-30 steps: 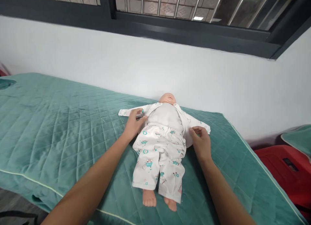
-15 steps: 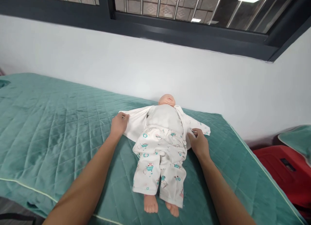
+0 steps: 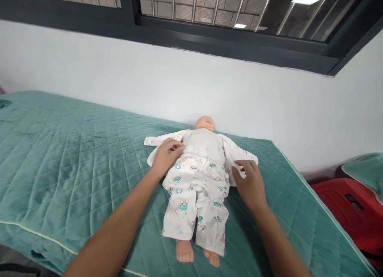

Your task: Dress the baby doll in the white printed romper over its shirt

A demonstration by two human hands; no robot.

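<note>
A baby doll (image 3: pixel 205 123) lies on its back, head toward the wall, its bare feet (image 3: pixel 184 251) toward me. It wears white printed trousers (image 3: pixel 194 189) and a white top whose front panels are spread apart, showing the pale torso (image 3: pixel 203 143). My left hand (image 3: pixel 167 155) is at the torso's left edge, over the left panel, fingers loosely curled with a gap at the thumb. Beside the right panel (image 3: pixel 229 159), below the right sleeve (image 3: pixel 245 155), my right hand (image 3: pixel 249 181) has thumb and fingers apart. Whether the fingertips touch the cloth is hard to tell.
A green quilted cover (image 3: pixel 89 169) lies under the doll. Behind it rise a white wall (image 3: pixel 119 77) and a dark window frame (image 3: pixel 209 41). At the right, a red plastic object (image 3: pixel 338 205) stands beyond the cover's edge.
My left hand has let go of the left panel and moved right to the torso. The left sleeve now lies stretched out. My right hand has loosened from the right panel.
</note>
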